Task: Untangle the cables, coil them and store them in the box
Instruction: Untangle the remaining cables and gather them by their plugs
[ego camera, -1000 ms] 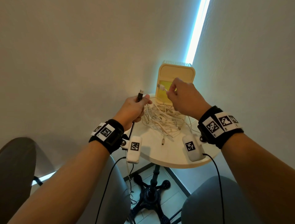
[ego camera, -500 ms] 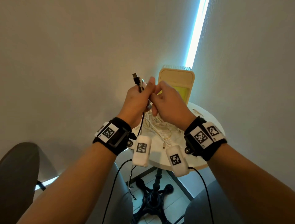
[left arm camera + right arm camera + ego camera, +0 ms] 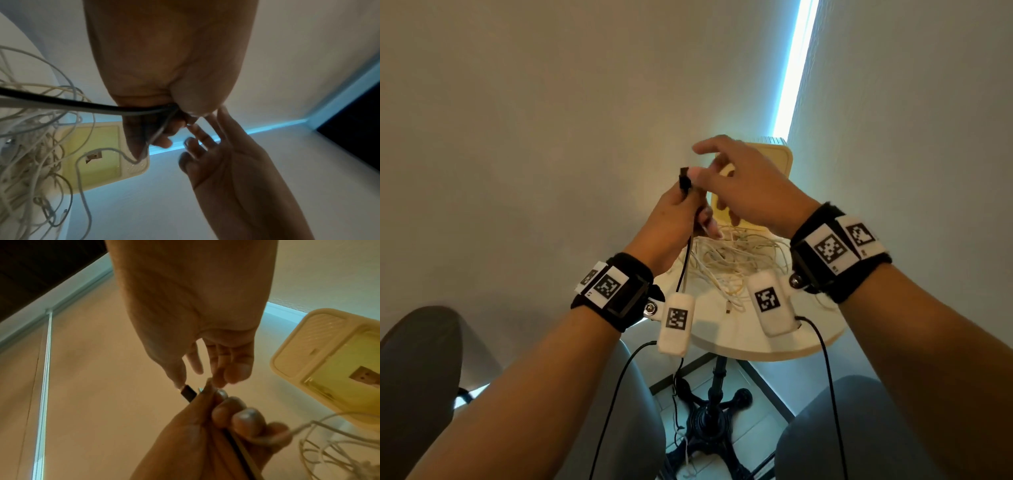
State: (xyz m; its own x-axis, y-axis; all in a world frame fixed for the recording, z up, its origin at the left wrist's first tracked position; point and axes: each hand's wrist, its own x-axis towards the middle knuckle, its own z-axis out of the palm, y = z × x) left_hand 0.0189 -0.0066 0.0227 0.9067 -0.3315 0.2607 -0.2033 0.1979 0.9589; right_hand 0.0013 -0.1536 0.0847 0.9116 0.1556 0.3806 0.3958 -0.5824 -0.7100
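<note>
My left hand (image 3: 690,202) is raised over the table and grips a black cable (image 3: 686,260), whose plug (image 3: 683,180) sticks up out of the fist. A thin white cable (image 3: 158,133) runs through the same fist. My right hand (image 3: 709,162) hovers just above with fingers spread; only its thumb touches the black plug (image 3: 188,392). A tangle of white cables (image 3: 732,260) lies on the round table (image 3: 756,346). The yellow box (image 3: 780,164) stands behind it, partly hidden by my right hand, with its opening (image 3: 329,369) facing me.
The small table stands in a wall corner on a black pedestal base (image 3: 709,421) over a tiled floor. A bright light strip (image 3: 794,68) runs up the corner. My knees (image 3: 640,411) are under the table edge. A dark chair (image 3: 414,377) is at my left.
My right hand carried a white cable end from near the box over to my left hand, then let go and spread its fingers. Both hands have risen.
</note>
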